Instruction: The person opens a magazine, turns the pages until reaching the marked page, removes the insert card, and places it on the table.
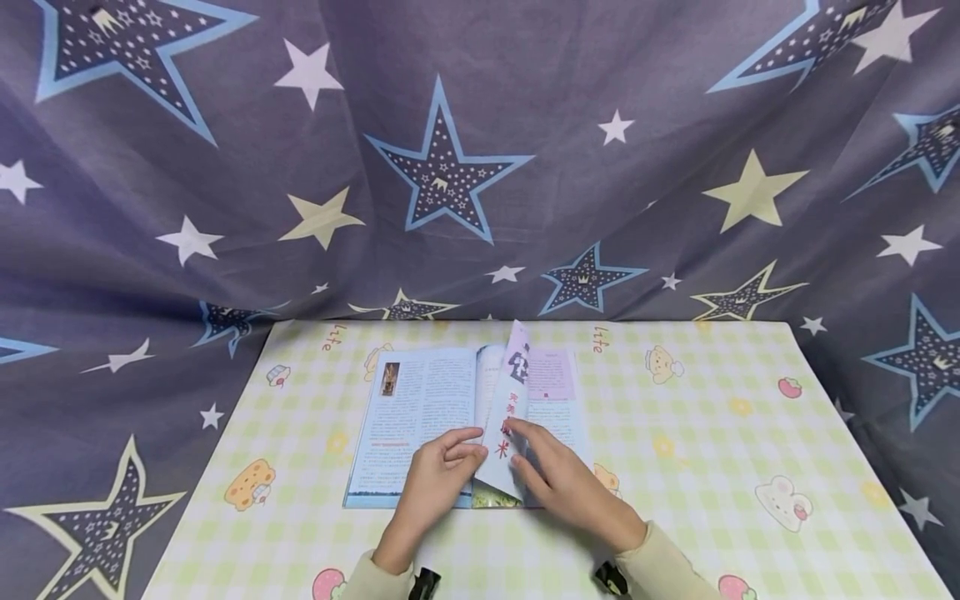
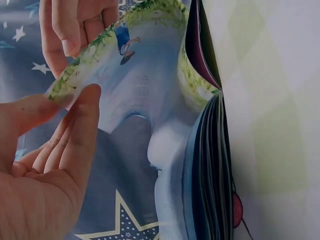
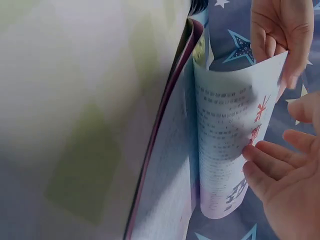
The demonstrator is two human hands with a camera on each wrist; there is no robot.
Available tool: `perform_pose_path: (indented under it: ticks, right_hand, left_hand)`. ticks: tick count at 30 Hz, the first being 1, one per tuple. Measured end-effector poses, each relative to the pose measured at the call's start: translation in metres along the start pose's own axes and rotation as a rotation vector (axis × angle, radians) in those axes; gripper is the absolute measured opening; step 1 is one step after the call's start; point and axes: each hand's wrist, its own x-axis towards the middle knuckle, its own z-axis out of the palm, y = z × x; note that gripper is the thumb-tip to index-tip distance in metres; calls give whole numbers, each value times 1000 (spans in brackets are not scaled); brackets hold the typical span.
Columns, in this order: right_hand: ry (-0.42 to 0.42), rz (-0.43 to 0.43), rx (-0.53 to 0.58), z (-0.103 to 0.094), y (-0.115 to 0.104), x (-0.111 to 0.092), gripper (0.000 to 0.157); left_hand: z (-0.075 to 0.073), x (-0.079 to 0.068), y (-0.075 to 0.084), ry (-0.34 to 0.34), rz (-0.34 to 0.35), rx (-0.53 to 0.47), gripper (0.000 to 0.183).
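Observation:
An open magazine (image 1: 442, 387) lies on the table, with one page (image 1: 491, 471) lifted and curving upright near its middle. My left hand (image 1: 435, 475) pinches the edge of that page between thumb and forefinger, plain to see in the left wrist view, where the page (image 2: 137, 82) shows a grassy picture. On the other side, my right hand (image 1: 566, 483) touches the page's printed face with loosely extended fingertips. In the right wrist view this face carries red characters and small text, and the right hand (image 3: 292, 175) has its fingers spread beside it.
A table with a green-and-white checked cloth (image 1: 697, 517) printed with cartoon figures bears the magazine. Behind and around it hangs a dark curtain (image 1: 570, 50) with stars. Black straps (image 1: 424, 583) sit at both wrists, beside pale sleeves (image 1: 667, 571).

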Motion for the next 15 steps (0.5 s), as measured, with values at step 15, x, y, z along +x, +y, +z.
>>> perform_pose_path:
  ticks: [15]
  right_hand:
    - [-45,112,-66,7,1,-4,67]
  left_hand:
    - [-36,-16,-19,201,-101,96,25]
